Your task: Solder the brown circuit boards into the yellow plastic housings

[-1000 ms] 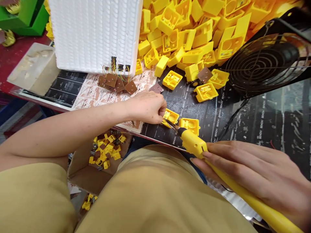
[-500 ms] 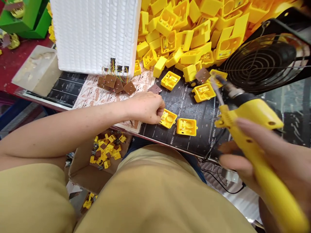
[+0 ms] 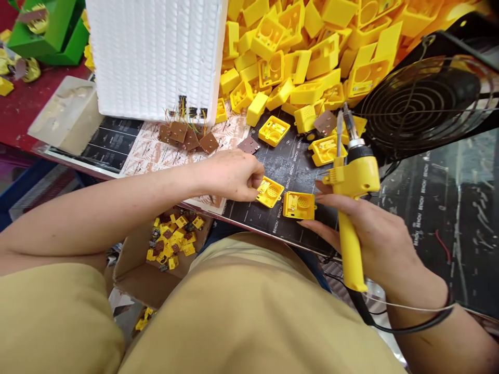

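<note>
My left hand [image 3: 236,174] is closed, thumb and fingers pinching the left edge of a small open yellow plastic case [image 3: 271,191]. Just right of it lies a second yellow case [image 3: 299,205], open side up. My right hand [image 3: 374,234] holds a yellow soldering iron [image 3: 351,208] in the crook of the hand, its metal tip pointing up and away from me. The thumb and a fingertip of that hand reach to the right side of the second case; whether they touch it I cannot tell. A black cord hangs from the handle past my wrist.
A heap of yellow cases [image 3: 304,57] fills the back of the bench. A black fan [image 3: 419,104] stands at right, a white foam block [image 3: 156,57] at left. Brown circuit boards [image 3: 179,134] with wires lie before the foam. A cardboard box [image 3: 136,275] of parts sits below the bench edge.
My right hand has swung the soldering iron to the left and turned it upright, bringing its fingers near the second case. My left hand stays at the first case.
</note>
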